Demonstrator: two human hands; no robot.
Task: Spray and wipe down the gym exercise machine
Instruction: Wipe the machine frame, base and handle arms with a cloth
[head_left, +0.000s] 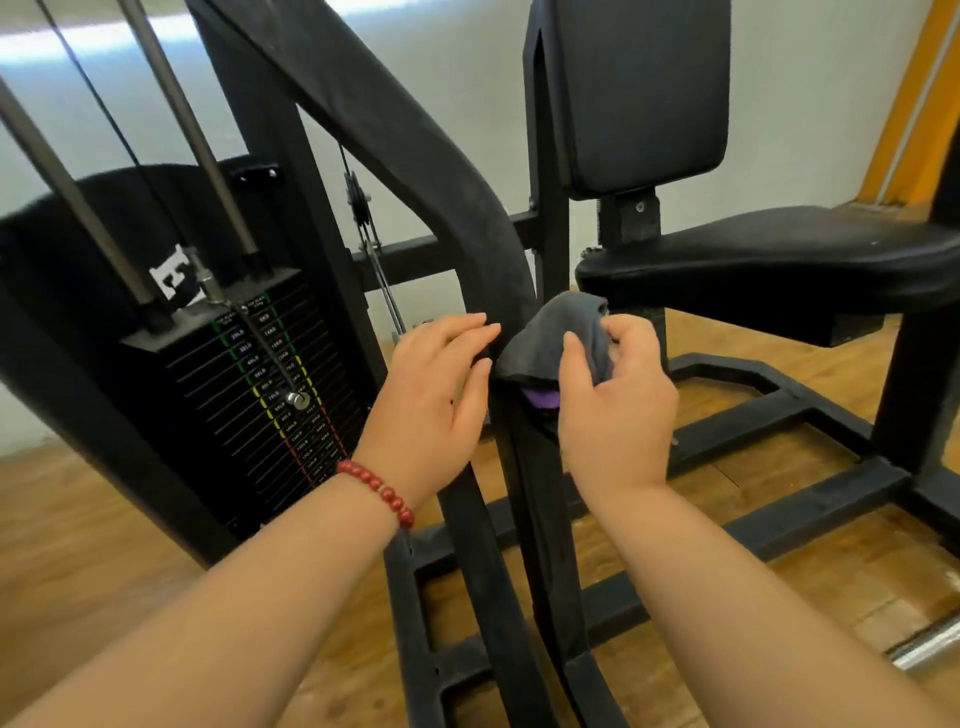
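Note:
A black gym machine fills the head view, with a curved black arm (467, 218) running down through the middle. A grey cloth (550, 338) with a purple patch showing under it is pressed on that arm. My right hand (613, 405) grips the cloth from the right. My left hand (441, 395), with a red bead bracelet on its wrist, rests on the left side of the same arm, fingertips touching the cloth's edge. No spray bottle is in view.
The weight stack (260, 395) with its guide rods stands at the left. A padded seat (769, 260) and backrest (644, 88) are at the right. The black base frame (753, 426) lies on a wooden floor. A chrome bar (930, 649) shows at the lower right.

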